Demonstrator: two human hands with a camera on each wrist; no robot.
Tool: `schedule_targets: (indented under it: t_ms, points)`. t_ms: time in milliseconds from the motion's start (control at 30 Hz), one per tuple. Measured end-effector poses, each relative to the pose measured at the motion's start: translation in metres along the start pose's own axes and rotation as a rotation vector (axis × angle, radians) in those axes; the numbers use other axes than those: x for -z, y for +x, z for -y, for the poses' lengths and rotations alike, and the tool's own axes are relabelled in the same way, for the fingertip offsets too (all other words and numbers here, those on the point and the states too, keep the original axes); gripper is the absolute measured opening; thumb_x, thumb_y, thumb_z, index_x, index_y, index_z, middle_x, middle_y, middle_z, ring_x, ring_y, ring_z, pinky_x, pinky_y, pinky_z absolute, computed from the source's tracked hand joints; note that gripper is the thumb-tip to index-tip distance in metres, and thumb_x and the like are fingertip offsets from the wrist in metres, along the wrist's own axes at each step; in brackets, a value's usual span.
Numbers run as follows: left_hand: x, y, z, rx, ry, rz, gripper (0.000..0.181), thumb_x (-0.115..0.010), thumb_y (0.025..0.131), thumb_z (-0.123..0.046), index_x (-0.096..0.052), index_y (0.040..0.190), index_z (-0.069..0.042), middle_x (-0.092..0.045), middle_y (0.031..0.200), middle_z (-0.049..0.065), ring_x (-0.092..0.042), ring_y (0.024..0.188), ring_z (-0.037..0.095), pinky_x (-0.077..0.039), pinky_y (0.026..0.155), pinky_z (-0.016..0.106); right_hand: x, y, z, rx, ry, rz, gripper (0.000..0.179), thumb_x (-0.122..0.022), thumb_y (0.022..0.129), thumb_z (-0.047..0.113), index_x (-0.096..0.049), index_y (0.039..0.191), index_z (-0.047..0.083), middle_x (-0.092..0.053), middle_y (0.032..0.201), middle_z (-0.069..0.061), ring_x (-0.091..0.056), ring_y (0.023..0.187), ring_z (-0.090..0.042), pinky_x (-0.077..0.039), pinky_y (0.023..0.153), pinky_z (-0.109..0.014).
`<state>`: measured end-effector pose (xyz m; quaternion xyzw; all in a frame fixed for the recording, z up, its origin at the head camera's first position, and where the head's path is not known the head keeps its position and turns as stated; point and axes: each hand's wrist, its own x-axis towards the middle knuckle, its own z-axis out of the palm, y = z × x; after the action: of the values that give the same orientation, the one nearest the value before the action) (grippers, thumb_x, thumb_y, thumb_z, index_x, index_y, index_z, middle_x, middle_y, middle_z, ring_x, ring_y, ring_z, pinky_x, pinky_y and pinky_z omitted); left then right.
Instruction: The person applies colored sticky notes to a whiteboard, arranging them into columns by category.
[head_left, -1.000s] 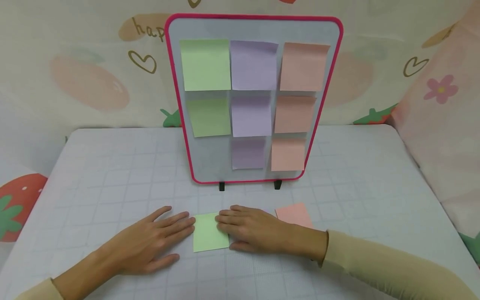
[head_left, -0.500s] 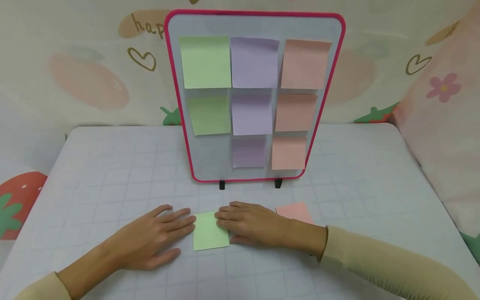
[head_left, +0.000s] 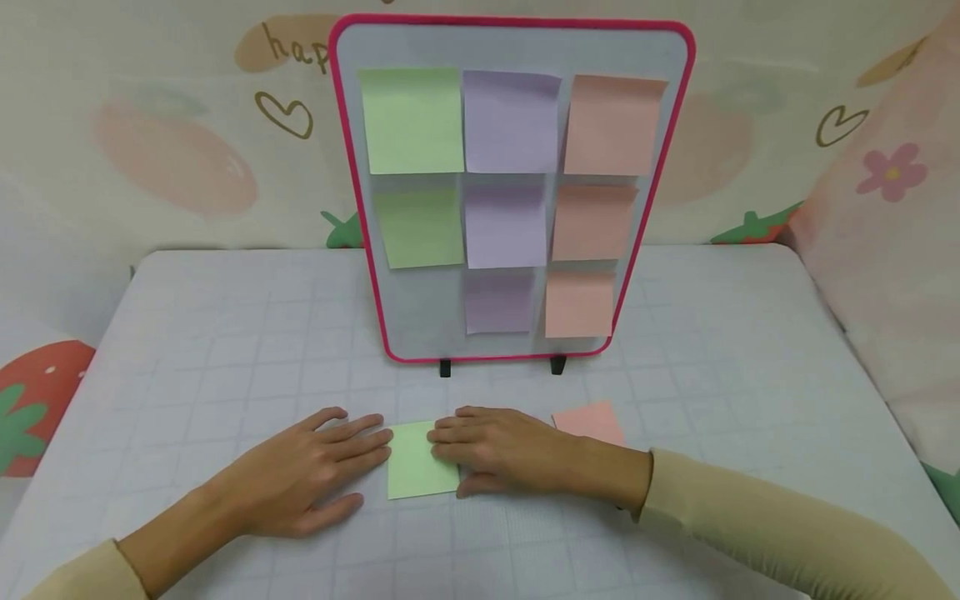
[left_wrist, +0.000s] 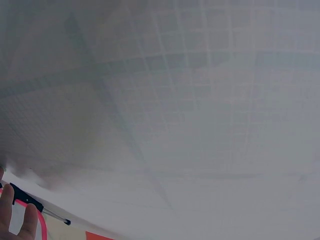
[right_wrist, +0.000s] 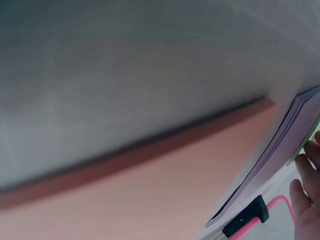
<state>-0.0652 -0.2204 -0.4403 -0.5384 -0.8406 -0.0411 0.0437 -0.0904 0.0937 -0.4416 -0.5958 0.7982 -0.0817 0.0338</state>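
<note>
A light green sticky note pad (head_left: 411,467) lies on the table between both hands in the head view. My left hand (head_left: 311,471) lies flat, its straight fingertips right at the pad's left edge. From the other side my right hand (head_left: 498,454) rests its fingers over the pad's right part, thumb low by the near right corner. Under the right hand sits a purple sticky note pad (right_wrist: 282,145), seen in the right wrist view and hidden from the head. A pink sticky note pad (head_left: 597,422) shows partly behind the right wrist.
Behind the hands stands a pink-framed whiteboard (head_left: 420,312) on black feet (head_left: 446,368). Stuck to it in columns are green notes (head_left: 412,123), purple notes (head_left: 512,125) and pink notes (head_left: 615,127); its lower left spot is bare. A white gridded cloth (head_left: 225,350) covers the table.
Both hands stay in place around the green pad, with only slight shifts. The head view has tilted a little, so the whiteboard appears slightly higher.
</note>
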Motion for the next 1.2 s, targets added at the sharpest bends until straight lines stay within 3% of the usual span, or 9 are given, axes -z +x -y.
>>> schedule_targets:
  t_ms: [133, 400, 700, 1200]
  points:
    - [-0.0003, 0.0011, 0.0005, 0.002, 0.001, 0.001, 0.052, -0.063, 0.092, -0.039, -0.063, 0.135, -0.01, -0.056, 0.143, 0.005, -0.049, 0.135, 0.022, -0.042, 0.104, 0.047, 0.0011, 0.002, 0.0024, -0.024, 0.027, 0.008, 0.055, -0.066, 0.094, 0.043, -0.06, 0.134, 0.005, -0.059, 0.14, -0.006, -0.05, 0.134, -0.019, -0.03, 0.117, -0.034]
    - [-0.001, 0.0027, 0.0009, -0.008, 0.005, -0.003, 0.052, -0.065, 0.09, -0.039, -0.064, 0.133, -0.01, -0.058, 0.141, 0.005, -0.05, 0.134, 0.023, -0.043, 0.103, 0.048, 0.003, 0.0049, 0.0054, -0.039, -0.016, 0.046, 0.051, -0.066, 0.095, 0.04, -0.06, 0.134, 0.008, -0.059, 0.14, -0.004, -0.051, 0.133, -0.018, -0.032, 0.116, -0.034]
    - [0.0013, 0.0033, 0.001, -0.013, 0.007, 0.008, 0.051, -0.062, 0.093, -0.038, -0.063, 0.134, -0.008, -0.058, 0.141, 0.006, -0.051, 0.133, 0.023, -0.044, 0.101, 0.047, 0.0067, 0.0057, 0.0055, -0.054, 0.029, 0.044, 0.044, -0.061, 0.098, 0.037, -0.063, 0.131, 0.008, -0.061, 0.137, -0.004, -0.052, 0.132, -0.018, -0.034, 0.115, -0.036]
    - [-0.0009, -0.0005, 0.0062, -0.031, 0.014, -0.012, 0.05, -0.06, 0.094, -0.038, -0.063, 0.134, -0.008, -0.058, 0.141, 0.005, -0.052, 0.132, 0.023, -0.045, 0.1, 0.047, 0.0058, 0.0044, 0.0057, -0.005, 0.041, -0.137, 0.011, -0.064, 0.094, 0.021, -0.068, 0.1, 0.013, -0.071, 0.098, 0.008, -0.066, 0.094, -0.008, -0.049, 0.095, -0.027]
